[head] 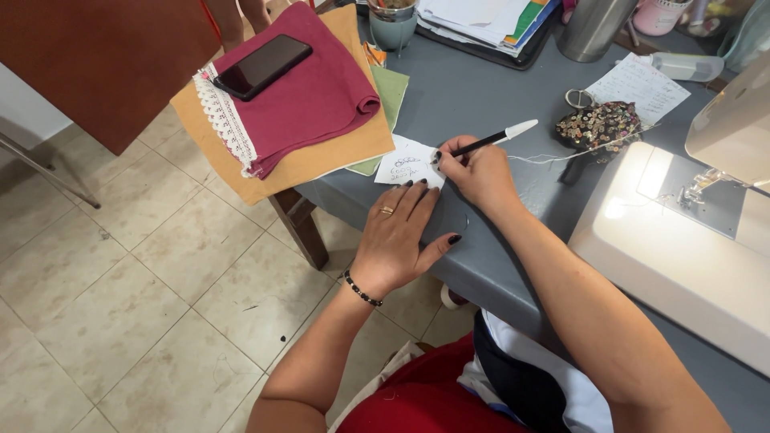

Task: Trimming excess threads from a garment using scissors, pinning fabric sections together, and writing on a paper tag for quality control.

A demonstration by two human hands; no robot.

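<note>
Fingers of the right hand (480, 170) pinch a black pen (489, 141) over a small white card (411, 163) on the grey table (481, 88). Left hand (399, 234) lies flat, fingers spread, just beside the card. Folded cloths (305, 104) and a phone (262, 66) lie nearby.

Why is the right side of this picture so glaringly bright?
In the head view, the sewing machine has its own lamp on, washing out its white base. The right hand with the pen stays sharp; the left hand throws soft shadow onto the grey table.

I see a black-and-white pen (491, 140), maroon cloth (309, 96) over mustard fabric (321, 160), a black phone (262, 66), a grey table (481, 88).
</note>
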